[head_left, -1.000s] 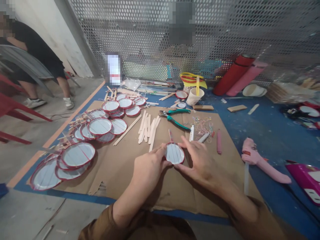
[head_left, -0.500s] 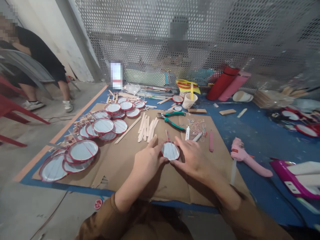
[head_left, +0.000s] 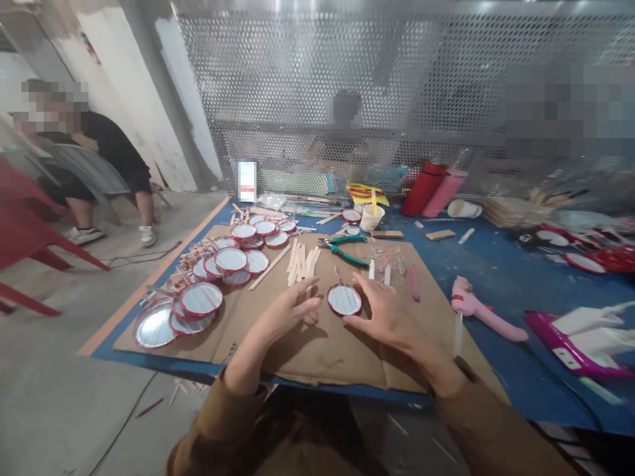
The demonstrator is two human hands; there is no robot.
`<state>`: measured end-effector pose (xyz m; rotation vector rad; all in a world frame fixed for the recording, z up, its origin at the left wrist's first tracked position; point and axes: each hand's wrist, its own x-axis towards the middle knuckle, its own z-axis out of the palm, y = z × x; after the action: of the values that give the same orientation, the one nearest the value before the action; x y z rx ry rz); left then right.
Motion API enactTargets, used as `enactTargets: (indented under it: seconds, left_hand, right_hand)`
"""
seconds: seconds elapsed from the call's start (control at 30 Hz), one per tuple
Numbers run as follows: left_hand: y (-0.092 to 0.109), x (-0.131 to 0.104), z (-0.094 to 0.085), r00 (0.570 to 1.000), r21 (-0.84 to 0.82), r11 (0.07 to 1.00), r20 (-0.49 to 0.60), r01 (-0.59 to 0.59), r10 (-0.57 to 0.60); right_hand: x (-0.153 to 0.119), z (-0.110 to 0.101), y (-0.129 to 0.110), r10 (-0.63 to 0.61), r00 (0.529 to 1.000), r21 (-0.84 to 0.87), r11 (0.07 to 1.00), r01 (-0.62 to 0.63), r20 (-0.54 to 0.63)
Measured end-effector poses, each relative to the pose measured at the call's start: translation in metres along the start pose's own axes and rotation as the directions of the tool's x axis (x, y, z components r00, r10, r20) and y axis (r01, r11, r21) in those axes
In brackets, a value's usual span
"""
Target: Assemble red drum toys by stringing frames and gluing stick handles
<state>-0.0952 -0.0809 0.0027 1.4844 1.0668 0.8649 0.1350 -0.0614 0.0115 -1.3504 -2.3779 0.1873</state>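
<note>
A small round red-rimmed disc (head_left: 344, 300) with a thin stick at its top lies on the brown cardboard (head_left: 317, 354). My right hand (head_left: 384, 307) has its thumb and fingers spread around the disc's right side, touching or nearly touching the rim. To the left of the disc, my left hand (head_left: 288, 311) is apart from it, fingers loosely bent and holding nothing. Wooden craft sticks (head_left: 300, 259) lie just beyond my left hand. Green-handled pliers (head_left: 347, 248) rest past the disc, with small white tubes (head_left: 372, 270) beside my right fingertips.
Overlapping red-rimmed discs (head_left: 201, 299) cover the left side. A pink glue gun (head_left: 483, 316) and a purple power strip (head_left: 560, 347) are at right. At the back stand a paper cup (head_left: 372, 218), a red bottle (head_left: 423, 190) and a phone (head_left: 247, 182). A person sits at far left.
My left hand has let go of the disc and moved left. My right hand stays at the disc's right side. The view has tilted upward and shifted.
</note>
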Motion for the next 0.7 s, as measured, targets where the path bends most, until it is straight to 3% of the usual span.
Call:
enactTargets:
  seconds: [0.1,0.33,0.5,0.63,0.7]
  left_hand:
    - [-0.003,-0.002,0.001,0.993,-0.151,0.984,-0.05,0.098,-0.106]
    - [0.002,-0.007,0.004,0.994,-0.242,0.97,-0.098,0.029,-0.054]
    - [-0.004,-0.008,0.009,0.988,-0.188,0.982,-0.149,0.007,-0.035]
    - [-0.009,-0.011,0.012,0.97,-0.121,0.993,-0.241,-0.008,-0.022]
    - [-0.009,-0.013,0.012,0.936,-0.098,0.994,-0.351,-0.045,0.008]
  right_hand:
    - [0.002,0.003,-0.001,-0.044,0.999,-0.037,0.998,0.043,-0.013]
    - [0.006,0.014,-0.001,-0.046,0.996,-0.067,0.997,0.041,-0.071]
    - [0.012,0.017,-0.022,-0.03,0.999,-0.107,0.994,0.026,-0.036]
    - [0.013,0.019,-0.034,-0.008,1.0,-0.145,0.989,0.003,-0.028]
    - [0.014,0.018,-0.033,-0.024,0.999,-0.117,0.993,0.02,-0.03]
